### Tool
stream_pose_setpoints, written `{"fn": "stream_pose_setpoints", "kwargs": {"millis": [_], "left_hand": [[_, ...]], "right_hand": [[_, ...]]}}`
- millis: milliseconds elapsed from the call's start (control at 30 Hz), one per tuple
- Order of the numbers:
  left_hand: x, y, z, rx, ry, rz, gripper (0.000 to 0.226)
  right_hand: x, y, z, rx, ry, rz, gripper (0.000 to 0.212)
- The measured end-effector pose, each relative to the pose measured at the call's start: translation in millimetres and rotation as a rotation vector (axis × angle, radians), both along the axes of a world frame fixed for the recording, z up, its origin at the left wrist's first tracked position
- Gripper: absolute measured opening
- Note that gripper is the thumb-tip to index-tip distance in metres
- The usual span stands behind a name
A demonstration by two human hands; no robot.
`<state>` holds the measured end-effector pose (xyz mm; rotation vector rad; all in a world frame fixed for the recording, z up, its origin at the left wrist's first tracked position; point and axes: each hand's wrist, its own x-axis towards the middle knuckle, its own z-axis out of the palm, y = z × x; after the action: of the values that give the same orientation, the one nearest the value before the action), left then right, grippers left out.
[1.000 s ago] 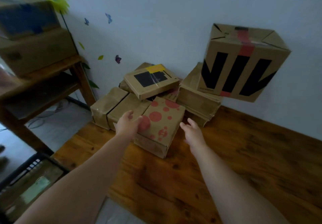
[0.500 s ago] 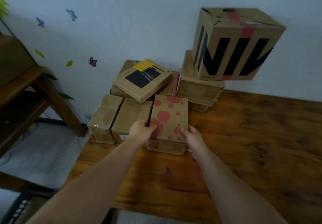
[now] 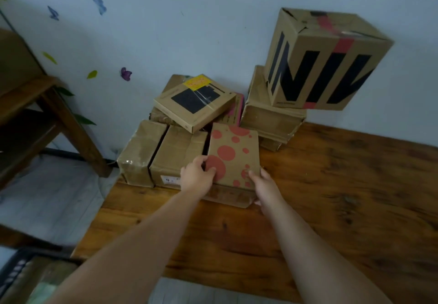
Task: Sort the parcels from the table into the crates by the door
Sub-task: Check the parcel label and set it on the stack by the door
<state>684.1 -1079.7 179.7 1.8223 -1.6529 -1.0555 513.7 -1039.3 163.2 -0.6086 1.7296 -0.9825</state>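
Note:
A brown parcel with red dots [image 3: 233, 152] rests on the wooden table [image 3: 331, 197], at the front of a pile of parcels against the wall. My left hand [image 3: 196, 177] grips its near left corner, thumb on top. My right hand [image 3: 263, 183] holds its near right corner, fingers down the side. Two plain brown parcels [image 3: 142, 152] [image 3: 179, 154] lie side by side just left of it. A flat parcel with a black patch and yellow label [image 3: 195, 101] sits behind, on top of others.
A big box with black letters and red tape [image 3: 324, 59] is stacked on a flatter box [image 3: 272, 116] at the back right. A wooden shelf [image 3: 35, 104] stands to the left. A dark crate [image 3: 28, 277] shows at the bottom left, on the floor.
Both hands have closed in on the dotted parcel from apart and now hold its near corners. The parcel has been turned straight beside its neighbours.

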Motion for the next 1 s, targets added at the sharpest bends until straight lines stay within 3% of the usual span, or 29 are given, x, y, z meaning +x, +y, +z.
{"fn": "stream_pose_setpoints", "kwargs": {"millis": [133, 300, 467, 667, 800, 1000], "left_hand": [[0, 6, 21, 0.046, 0.362, 0.052, 0.021], [13, 11, 32, 0.156, 0.558, 0.014, 0.031], [18, 19, 39, 0.233, 0.613, -0.075, 0.055], [18, 25, 56, 0.423, 0.725, -0.130, 0.046], [15, 25, 57, 0.455, 0.659, -0.092, 0.049], [9, 24, 61, 0.629, 0.646, -0.102, 0.085]], "right_hand": [[-3, 4, 15, -0.064, -0.011, -0.021, 0.045], [-12, 16, 33, -0.138, -0.074, 0.025, 0.060], [-25, 29, 48, -0.161, -0.168, 0.070, 0.065], [-30, 44, 58, -0.148, -0.203, 0.083, 0.063], [-35, 52, 64, -0.145, -0.193, 0.143, 0.059], [-42, 59, 81, -0.158, -0.193, 0.209, 0.026]]}}
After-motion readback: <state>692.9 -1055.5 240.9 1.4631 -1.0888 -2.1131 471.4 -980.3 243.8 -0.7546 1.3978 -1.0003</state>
